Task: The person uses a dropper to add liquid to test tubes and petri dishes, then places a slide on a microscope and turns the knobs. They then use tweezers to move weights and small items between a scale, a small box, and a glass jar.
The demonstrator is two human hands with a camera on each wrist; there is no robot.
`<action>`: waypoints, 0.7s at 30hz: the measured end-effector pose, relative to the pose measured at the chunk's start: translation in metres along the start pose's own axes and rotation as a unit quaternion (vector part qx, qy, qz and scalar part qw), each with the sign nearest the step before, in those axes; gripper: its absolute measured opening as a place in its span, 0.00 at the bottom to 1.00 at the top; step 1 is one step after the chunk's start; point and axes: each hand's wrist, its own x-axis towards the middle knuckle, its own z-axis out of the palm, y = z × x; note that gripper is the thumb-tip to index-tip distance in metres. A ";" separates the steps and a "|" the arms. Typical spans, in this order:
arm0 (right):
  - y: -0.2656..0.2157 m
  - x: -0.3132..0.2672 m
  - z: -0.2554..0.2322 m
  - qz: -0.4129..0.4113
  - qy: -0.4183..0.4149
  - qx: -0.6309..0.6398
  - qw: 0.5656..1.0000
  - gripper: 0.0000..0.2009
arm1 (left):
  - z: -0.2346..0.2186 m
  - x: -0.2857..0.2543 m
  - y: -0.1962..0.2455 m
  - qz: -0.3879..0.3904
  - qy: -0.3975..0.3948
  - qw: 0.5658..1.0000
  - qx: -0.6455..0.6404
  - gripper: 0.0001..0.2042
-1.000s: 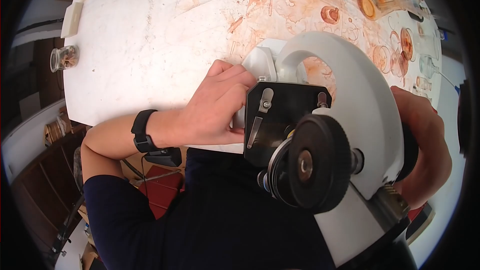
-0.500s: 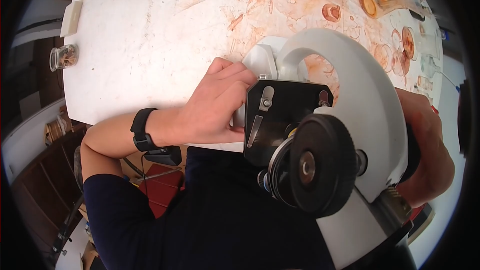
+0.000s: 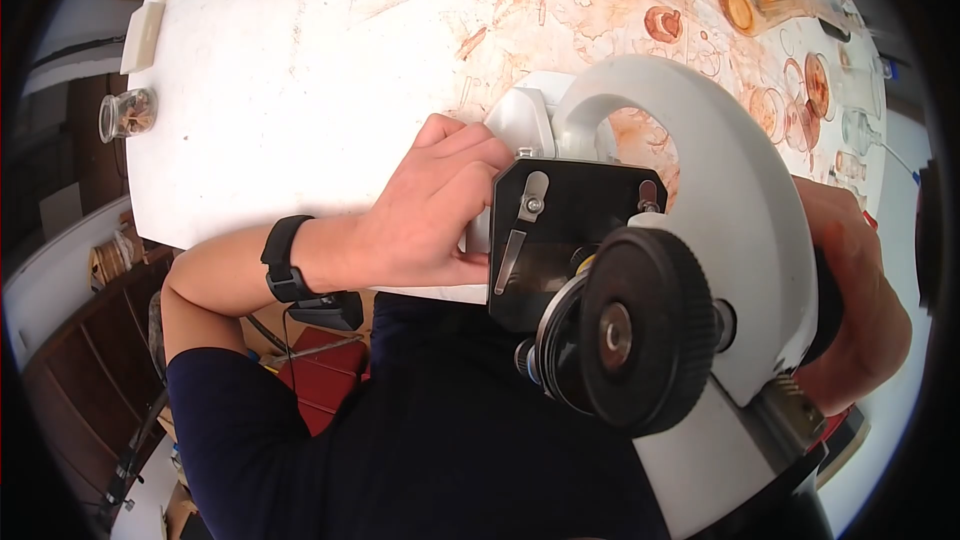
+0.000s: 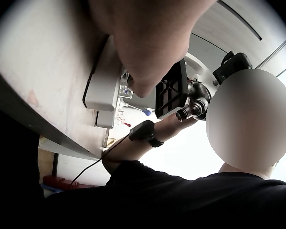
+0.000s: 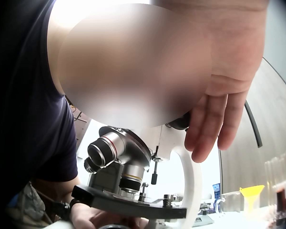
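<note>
A white microscope (image 3: 745,200) stands at the table's near edge, its black stage (image 3: 575,230) and a large black knob (image 3: 650,335) facing up in the head view. My left hand (image 3: 425,205) has curled fingers gripping the pale base beside and below the stage; the fingertips are hidden. Behind the microscope arm is my right hand (image 3: 860,290), partly covered, close to the far black knob. In the right wrist view the right hand's fingers (image 5: 205,129) hang nearly straight beside the white arm, above the stage (image 5: 133,205); the thumb cannot be seen.
A glass jar (image 3: 128,115) and a white block (image 3: 143,38) lie at the table's left edge. Stained dishes (image 3: 816,85), bottles and bags line the right side. Reddish stains mark the tabletop (image 3: 300,70). A yellow funnel (image 5: 252,192) shows in the right wrist view.
The microscope's arm and large knob have shifted slightly to the right, and my right hand moved a little with them. My left hand has kept its place.
</note>
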 end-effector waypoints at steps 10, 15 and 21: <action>0.011 -0.003 -0.002 -0.054 -0.024 0.031 0.998 0.27 | 0.000 0.000 -0.001 0.006 -0.008 1.000 0.013 0.28; 0.011 -0.002 -0.003 -0.054 -0.022 0.062 0.996 0.24 | 0.001 0.000 0.000 -0.003 -0.004 1.000 0.004 0.27; 0.008 0.001 -0.003 -0.041 -0.039 0.058 0.997 0.22 | 0.002 -0.001 -0.003 -0.003 -0.007 1.000 0.012 0.27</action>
